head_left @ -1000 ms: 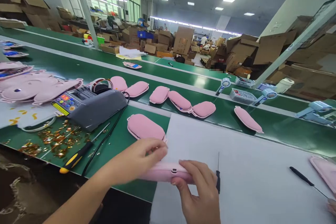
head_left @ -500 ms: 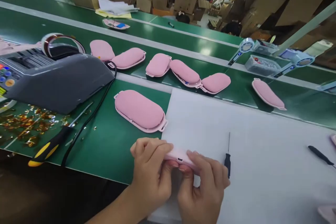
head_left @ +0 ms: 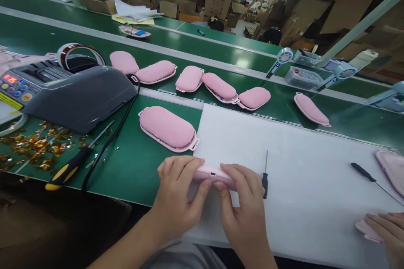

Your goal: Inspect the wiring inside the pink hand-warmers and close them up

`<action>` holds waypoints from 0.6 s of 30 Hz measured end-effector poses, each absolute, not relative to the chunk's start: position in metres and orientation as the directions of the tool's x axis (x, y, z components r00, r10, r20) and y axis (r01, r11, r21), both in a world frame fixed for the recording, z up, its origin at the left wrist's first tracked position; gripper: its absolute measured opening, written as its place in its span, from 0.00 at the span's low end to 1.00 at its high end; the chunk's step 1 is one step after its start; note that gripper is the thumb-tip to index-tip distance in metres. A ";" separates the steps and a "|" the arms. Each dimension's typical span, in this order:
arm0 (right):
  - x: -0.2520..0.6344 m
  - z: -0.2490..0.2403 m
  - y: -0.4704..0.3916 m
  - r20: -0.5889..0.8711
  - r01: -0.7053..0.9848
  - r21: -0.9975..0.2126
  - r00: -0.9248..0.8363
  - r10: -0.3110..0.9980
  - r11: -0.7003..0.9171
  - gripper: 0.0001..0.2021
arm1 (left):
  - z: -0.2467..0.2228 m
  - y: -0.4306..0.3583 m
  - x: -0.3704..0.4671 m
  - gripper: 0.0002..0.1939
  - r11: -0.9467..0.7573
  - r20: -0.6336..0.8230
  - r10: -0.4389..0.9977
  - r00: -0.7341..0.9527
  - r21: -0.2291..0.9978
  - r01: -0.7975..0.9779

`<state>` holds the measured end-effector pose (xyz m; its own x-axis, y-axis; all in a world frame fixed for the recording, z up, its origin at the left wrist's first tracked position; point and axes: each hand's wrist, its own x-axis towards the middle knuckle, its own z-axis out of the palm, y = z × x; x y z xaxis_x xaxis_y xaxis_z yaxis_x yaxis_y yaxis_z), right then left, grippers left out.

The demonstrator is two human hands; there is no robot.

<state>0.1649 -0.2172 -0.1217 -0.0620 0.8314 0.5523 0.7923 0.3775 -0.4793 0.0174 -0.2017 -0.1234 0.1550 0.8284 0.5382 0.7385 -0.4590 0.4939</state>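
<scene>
Both my hands grip one pink oval case [head_left: 208, 173] edge-on over the white sheet. A small dark port shows in the middle of its rim. My left hand [head_left: 179, 193] closes on its left end, and my right hand [head_left: 243, 201] on its right end, thumbs below and fingers on top. The fingers cover both ends. Another pink case [head_left: 167, 128] lies on the green bench just beyond my left hand, with a gap along its seam. A thin black-handled screwdriver [head_left: 265, 185] lies beside my right hand.
A dark tape dispenser [head_left: 82, 96] stands at left, near amber tape scraps [head_left: 41, 143] and a yellow-black screwdriver [head_left: 69, 168]. Several pink cases [head_left: 221, 86] line the far strip. At right, another person's hand [head_left: 388, 231] touches a pink piece, near a second black screwdriver [head_left: 362, 172].
My hands and the pink case have shifted slightly up in view, and its port side shows more fully. Another person's hand has appeared at the lower right.
</scene>
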 end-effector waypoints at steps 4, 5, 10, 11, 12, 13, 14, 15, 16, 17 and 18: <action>0.168 -0.120 -0.222 0.538 0.790 -0.487 -0.064 0.840 0.372 0.12 | -0.126 -0.208 0.010 0.14 -0.477 0.536 0.824 0.186 0.479 0.737; 0.171 -0.121 -0.224 0.531 0.801 -0.468 -0.083 0.843 0.374 0.13 | -0.127 -0.210 0.009 0.14 -0.480 0.539 0.821 0.190 0.469 0.741; 0.196 -0.122 -0.211 0.442 0.750 -0.519 -0.174 0.880 0.409 0.14 | -0.110 -0.193 0.004 0.13 -0.550 0.616 0.761 0.204 0.444 0.707; 0.201 -0.118 -0.201 0.388 0.725 -0.610 -0.081 0.918 0.322 0.13 | -0.099 -0.177 0.002 0.12 -0.549 0.637 0.752 0.167 0.466 0.694; 0.207 -0.113 -0.188 0.307 0.683 -0.704 0.047 0.950 0.194 0.11 | -0.086 -0.157 -0.001 0.11 -0.530 0.661 0.744 0.094 0.500 0.685; 0.212 -0.106 -0.172 0.203 0.615 -0.788 0.193 0.960 0.043 0.11 | -0.071 -0.133 -0.004 0.08 -0.468 0.612 0.790 0.028 0.572 0.674; 0.218 -0.097 -0.153 0.077 0.509 -0.853 0.348 0.934 -0.119 0.11 | -0.057 -0.105 -0.008 0.08 -0.353 0.519 0.853 -0.059 0.656 0.667; 0.225 -0.088 -0.132 0.011 0.454 -0.871 0.403 0.915 -0.189 0.12 | -0.045 -0.075 -0.010 0.08 -0.211 0.383 0.914 -0.135 0.731 0.649; 0.231 -0.079 -0.109 -0.017 0.428 -0.877 0.425 0.905 -0.218 0.13 | -0.036 -0.044 -0.012 0.09 -0.089 0.228 0.963 -0.140 0.766 0.636; 0.238 -0.071 -0.085 -0.042 0.403 -0.880 0.457 0.888 -0.249 0.13 | -0.031 -0.016 -0.012 0.10 -0.037 0.161 0.977 -0.141 0.776 0.630; 0.244 -0.064 -0.060 -0.073 0.381 -0.881 0.478 0.875 -0.281 0.13 | -0.031 0.010 -0.009 0.11 -0.016 0.133 0.981 -0.142 0.783 0.621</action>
